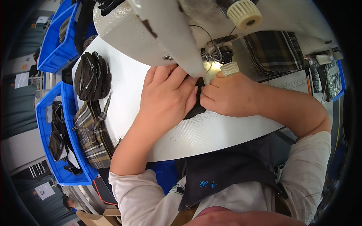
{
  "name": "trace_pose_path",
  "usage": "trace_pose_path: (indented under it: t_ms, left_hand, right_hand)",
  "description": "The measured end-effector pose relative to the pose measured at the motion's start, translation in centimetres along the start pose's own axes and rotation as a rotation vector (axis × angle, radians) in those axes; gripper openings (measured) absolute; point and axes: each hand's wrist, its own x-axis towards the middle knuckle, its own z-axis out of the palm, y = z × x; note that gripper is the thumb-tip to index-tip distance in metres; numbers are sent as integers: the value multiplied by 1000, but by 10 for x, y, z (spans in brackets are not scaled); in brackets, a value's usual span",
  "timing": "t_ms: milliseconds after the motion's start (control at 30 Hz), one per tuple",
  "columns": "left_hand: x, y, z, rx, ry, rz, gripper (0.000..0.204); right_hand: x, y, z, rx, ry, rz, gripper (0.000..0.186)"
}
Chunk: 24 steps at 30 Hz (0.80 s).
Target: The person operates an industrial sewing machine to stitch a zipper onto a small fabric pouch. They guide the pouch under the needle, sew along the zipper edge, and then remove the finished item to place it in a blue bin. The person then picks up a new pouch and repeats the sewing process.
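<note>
Where a sewing machine (139,45) overhangs left fingers (177,78) and right fingers (209,94), grip is unclear.
Dark cloth (197,108) between; blue bin (69,101) leftward.

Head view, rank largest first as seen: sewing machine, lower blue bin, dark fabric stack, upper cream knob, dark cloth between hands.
Sewing machine
Lower blue bin
Dark fabric stack
Upper cream knob
Dark cloth: partly covered, unranked.
</note>
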Motion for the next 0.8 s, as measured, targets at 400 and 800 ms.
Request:
trace_pose_path:
  t_ms: [400,800]
  left_hand:
    - [-4,1,20,-11,-29,-140,28]
    - [-2,-1,24,-48,20,-124,33]
  right_hand:
    - [-2,2,-5,-22,-37,5,11]
    - [-4,3,-6,-77,-65,10,10]
